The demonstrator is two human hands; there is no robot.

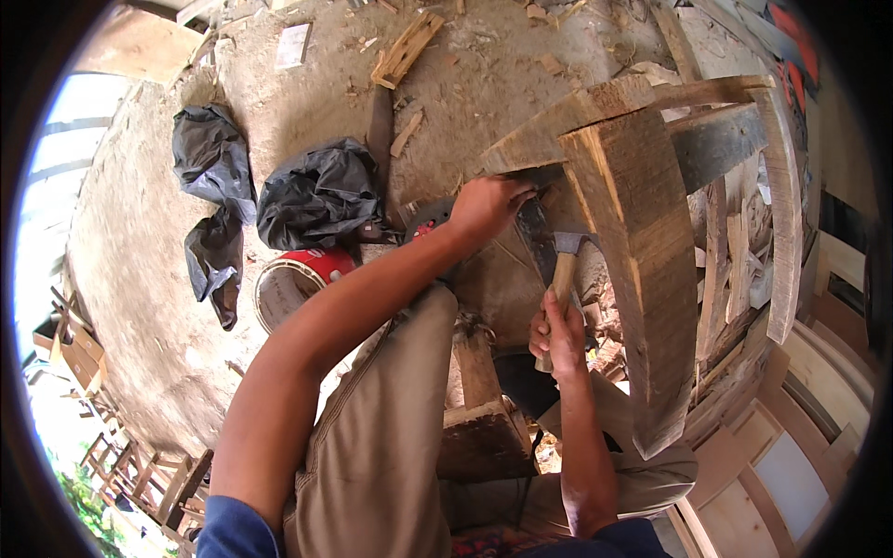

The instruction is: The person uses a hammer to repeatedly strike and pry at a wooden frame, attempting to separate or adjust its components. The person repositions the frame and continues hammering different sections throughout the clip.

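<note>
My right hand [560, 337] is wrapped round the wooden handle of a hammer [564, 264], its metal head pointing up and away from me. Further off, my left hand [490, 206] has its fingers closed at the underside of a rough wooden frame [609, 186]; what they pinch is hidden. Just below those fingers a narrow dark strip of wood [532, 232] runs down toward the hammer head. The frame, made of thick sawn beams and dark boards, stands tilted at my right.
Black plastic bags [319, 193] lie on the dirt floor beside a red-rimmed bucket [284, 288]. A wood offcut [407, 49] sits farther away. Between my legs is a wooden block [479, 437]. Stacked panels [781, 465] stand at the right, with wood scraps around.
</note>
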